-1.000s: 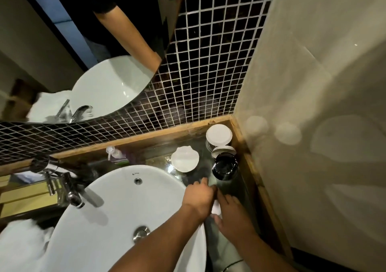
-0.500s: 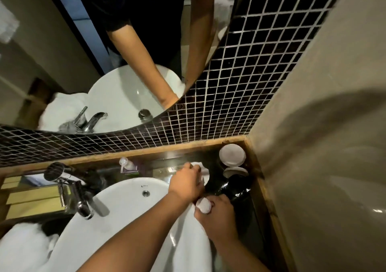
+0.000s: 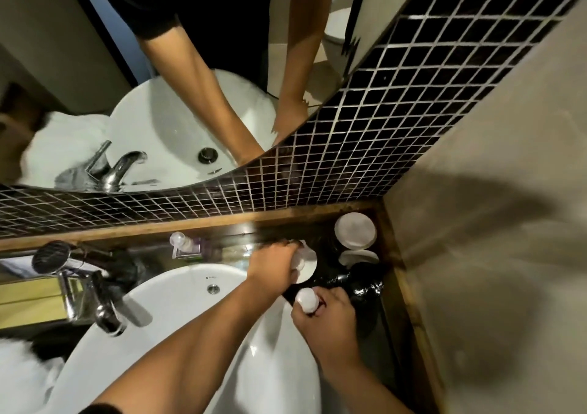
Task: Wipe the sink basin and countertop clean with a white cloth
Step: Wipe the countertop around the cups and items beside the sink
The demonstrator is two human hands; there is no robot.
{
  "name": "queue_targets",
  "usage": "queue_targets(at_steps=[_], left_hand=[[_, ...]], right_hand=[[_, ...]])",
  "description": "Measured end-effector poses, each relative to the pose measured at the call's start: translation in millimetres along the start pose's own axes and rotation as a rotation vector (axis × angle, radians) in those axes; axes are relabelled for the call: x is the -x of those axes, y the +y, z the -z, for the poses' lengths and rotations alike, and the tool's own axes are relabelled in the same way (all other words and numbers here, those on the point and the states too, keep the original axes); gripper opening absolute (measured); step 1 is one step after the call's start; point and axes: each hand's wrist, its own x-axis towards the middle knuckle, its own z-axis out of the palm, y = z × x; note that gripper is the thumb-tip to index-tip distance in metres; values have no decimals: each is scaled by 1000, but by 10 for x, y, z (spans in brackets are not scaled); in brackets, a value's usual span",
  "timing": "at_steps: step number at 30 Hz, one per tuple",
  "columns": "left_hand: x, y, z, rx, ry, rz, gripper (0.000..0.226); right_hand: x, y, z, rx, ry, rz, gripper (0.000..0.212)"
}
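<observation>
Your left hand [image 3: 275, 262] closes on a white cloth [image 3: 298, 264] at the countertop's [image 3: 368, 315] back right corner, beyond the sink [image 3: 178, 305]. Your right hand [image 3: 330, 321], just beside, grips a small white bottle [image 3: 306, 299].

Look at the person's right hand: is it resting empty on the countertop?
No. The right hand is closed around a small white bottle, held just beside the sink basin.

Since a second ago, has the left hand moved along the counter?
Yes. The left hand has gone from the sink rim toward the back wall and now sits over the white dish beside the basin.
</observation>
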Motion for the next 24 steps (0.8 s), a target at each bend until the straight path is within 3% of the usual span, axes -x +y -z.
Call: queue_targets(at_steps=[3,8,12,15,20,24], left_hand=[[92,-132,23,51,55,-51,56],[322,-429,15,109,166,-88,26],[421,-574,53,170,241,-65,17],[450,-634,34,200,297,-52,15],[450,-635,-77,222,336,-47,12],[437,-592,-109,222,327,-53,12]], right_hand=[[-56,-97,-16,17,-20,2,31],[-305,-340,-89,12,-82,69,36],[-595,-436,-155,60,-32,105,37],[-688,-479,-278,178,-31,100,36],[-697,-560,-373,351,-13,187,18],[-725,-487,-376,362,-47,158,28]])
